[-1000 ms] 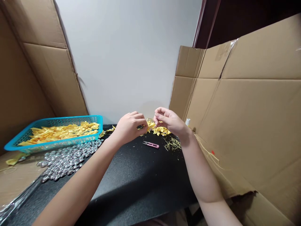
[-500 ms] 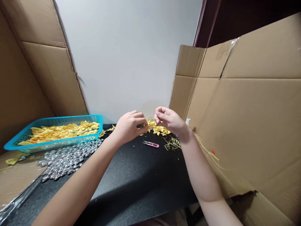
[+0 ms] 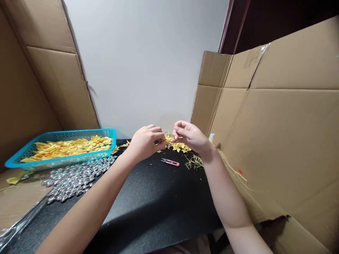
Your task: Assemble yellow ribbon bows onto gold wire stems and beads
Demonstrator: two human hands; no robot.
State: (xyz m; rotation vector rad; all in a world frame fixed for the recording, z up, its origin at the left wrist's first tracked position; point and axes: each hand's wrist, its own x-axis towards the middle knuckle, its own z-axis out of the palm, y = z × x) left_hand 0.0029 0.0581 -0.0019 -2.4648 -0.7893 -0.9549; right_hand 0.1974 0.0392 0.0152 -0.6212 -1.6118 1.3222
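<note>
My left hand (image 3: 148,141) is raised over the back of the black table with thumb and fingertips pinched together. Whatever sits in that pinch is hidden, with yellow ribbon showing just behind it. Close by on the right, my right hand (image 3: 192,137) is also closed in a pinch, its fingers curled; anything in it is too small to name. Behind and below both hands lie yellow ribbon flowers (image 3: 181,146) on the table. A pair of pink-handled thread snips (image 3: 170,162) lies below the hands, blades pointing left.
A blue plastic basket (image 3: 113,143) of yellow ribbon pieces (image 3: 71,148) stands at left. Shiny silver beads (image 3: 76,176) are spread before it. Yellow thread scraps (image 3: 194,161) lie right of the snips, near a white spool (image 3: 211,137). Cardboard walls (image 3: 286,134) flank the black table (image 3: 156,197).
My right hand has shifted very slightly left, toward my left hand. Both hands keep their pinched shape; the snips, basket and beads stay in place.
</note>
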